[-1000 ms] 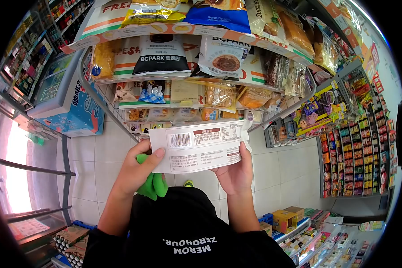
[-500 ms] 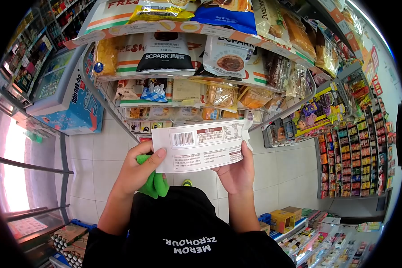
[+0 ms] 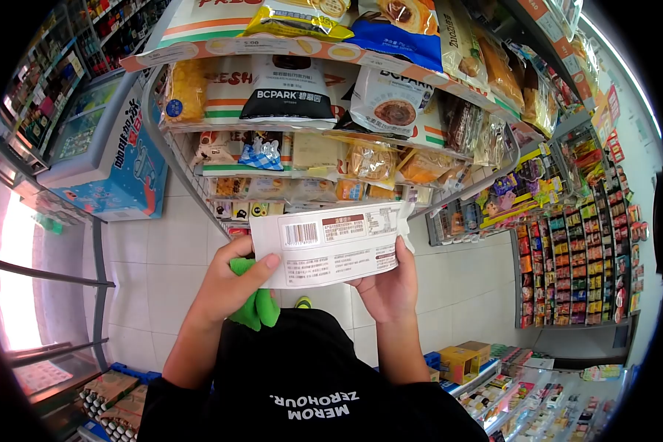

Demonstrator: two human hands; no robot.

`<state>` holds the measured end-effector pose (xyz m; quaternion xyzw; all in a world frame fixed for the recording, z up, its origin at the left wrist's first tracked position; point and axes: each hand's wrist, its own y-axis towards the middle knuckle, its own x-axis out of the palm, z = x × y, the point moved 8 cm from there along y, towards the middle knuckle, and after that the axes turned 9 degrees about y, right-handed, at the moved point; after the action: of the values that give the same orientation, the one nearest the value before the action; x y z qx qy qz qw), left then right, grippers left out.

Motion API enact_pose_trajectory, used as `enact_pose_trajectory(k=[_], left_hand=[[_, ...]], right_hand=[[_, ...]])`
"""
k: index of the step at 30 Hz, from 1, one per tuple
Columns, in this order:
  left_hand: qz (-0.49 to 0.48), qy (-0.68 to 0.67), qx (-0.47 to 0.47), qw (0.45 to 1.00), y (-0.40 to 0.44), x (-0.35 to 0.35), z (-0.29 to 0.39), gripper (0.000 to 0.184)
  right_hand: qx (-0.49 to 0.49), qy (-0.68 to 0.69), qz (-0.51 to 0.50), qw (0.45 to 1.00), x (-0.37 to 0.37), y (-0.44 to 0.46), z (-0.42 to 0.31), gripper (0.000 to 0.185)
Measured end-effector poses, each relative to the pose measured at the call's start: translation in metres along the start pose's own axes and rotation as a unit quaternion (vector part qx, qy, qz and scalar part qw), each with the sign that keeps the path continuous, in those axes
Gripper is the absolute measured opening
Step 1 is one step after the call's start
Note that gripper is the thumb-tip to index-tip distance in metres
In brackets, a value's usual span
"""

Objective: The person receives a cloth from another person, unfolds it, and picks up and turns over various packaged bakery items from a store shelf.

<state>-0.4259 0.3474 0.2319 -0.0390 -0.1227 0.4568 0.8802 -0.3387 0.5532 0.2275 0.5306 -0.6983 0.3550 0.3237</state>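
Observation:
Between my two hands is a white food packet, its printed back with a barcode and small text turned up towards me. My left hand grips its left end, thumb on top. A bright green cloth is bunched in that same hand and hangs below the packet. Around the packet's right end my right hand is closed, thumb at the edge and the other fingers mostly hidden underneath. The packet is held level in front of the lower rack shelves.
Ahead stands a tiered wire rack of packaged bread, including a black-and-white BCPARK bag. A chest freezer is at the left, a snack display at the right. Egg trays and cardboard boxes are behind, near my elbows.
The view has shifted slightly, so the rack appears a little further right. Both hands keep their hold on the packet, and the green cloth stays in my left hand.

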Motion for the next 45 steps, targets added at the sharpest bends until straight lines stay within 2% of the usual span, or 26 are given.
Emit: enact_pose_trajectory(k=[2,5,8,11,17,20,22,23,26,29,30,32,33,35,36,37,38,41,45], left_hand=[[0.003,0.006,0.018,1.000,0.000,-0.007,0.000,0.030],[-0.015,-0.005,-0.036,0.999,-0.002,-0.020,-0.004,0.032],[-0.025,0.014,0.000,1.000,-0.001,-0.038,-0.005,0.033],[-0.043,-0.015,-0.045,0.998,-0.005,-0.060,-0.004,0.033],[-0.058,-0.026,-0.016,0.998,0.001,-0.109,-0.016,0.036],[-0.089,-0.087,-0.037,0.992,0.006,-0.118,-0.018,0.035],[-0.098,-0.081,-0.042,0.991,0.008,-0.125,-0.023,0.039],[-0.102,-0.078,-0.045,0.991,0.009,-0.127,-0.027,0.041],[-0.215,-0.190,0.012,0.958,0.013,-0.132,-0.041,0.060],[-0.313,-0.150,0.034,0.937,0.011,-0.125,-0.041,0.081],[-0.318,-0.134,0.008,0.938,0.011,-0.121,-0.042,0.088],[-0.250,-0.098,0.038,0.962,0.012,-0.116,-0.055,0.085],[-0.215,-0.079,0.051,0.972,0.011,-0.113,-0.057,0.084],[-0.200,-0.145,0.031,0.969,0.013,-0.103,-0.054,0.075],[-0.179,-0.170,0.028,0.969,0.015,-0.100,-0.047,0.072],[-0.159,-0.196,0.024,0.967,0.016,-0.095,-0.039,0.069],[-0.098,-0.153,0.036,0.983,0.018,-0.092,-0.025,0.072],[-0.038,-0.209,-0.011,0.977,0.023,-0.092,-0.033,0.056],[-0.068,-0.245,0.013,0.967,0.029,-0.094,-0.026,0.051]], right_hand=[[0.001,-0.007,0.009,1.000,0.004,0.002,0.006,0.060],[0.003,-0.013,0.010,1.000,0.015,0.006,0.017,0.059],[0.011,-0.006,0.011,1.000,0.021,0.011,0.032,0.059],[0.011,0.005,0.014,1.000,0.032,0.019,0.049,0.058],[0.004,0.023,0.050,0.998,0.049,0.026,0.089,0.058],[-0.005,0.035,0.057,0.998,0.053,0.020,0.105,0.059],[-0.015,0.037,0.063,0.997,0.054,0.019,0.111,0.059],[-0.021,0.035,0.073,0.997,0.054,0.018,0.114,0.060],[-0.034,0.068,0.054,0.996,0.057,0.024,0.120,0.061],[-0.044,0.086,0.043,0.994,0.065,0.034,0.123,0.062],[-0.048,0.079,0.039,0.995,0.066,0.037,0.125,0.062],[-0.043,0.068,-0.007,0.997,0.074,0.043,0.127,0.059],[-0.040,0.037,0.010,0.998,0.073,0.045,0.129,0.060],[-0.038,-0.024,0.042,0.998,0.072,0.049,0.132,0.062],[-0.028,-0.059,0.023,0.998,0.075,0.050,0.131,0.062],[-0.027,-0.062,0.028,0.997,0.076,0.051,0.132,0.062],[-0.026,-0.065,0.032,0.997,0.077,0.053,0.132,0.062],[-0.020,-0.077,0.033,0.996,0.069,0.056,0.128,0.062],[0.012,-0.146,0.038,0.989,0.045,0.054,0.112,0.069]])
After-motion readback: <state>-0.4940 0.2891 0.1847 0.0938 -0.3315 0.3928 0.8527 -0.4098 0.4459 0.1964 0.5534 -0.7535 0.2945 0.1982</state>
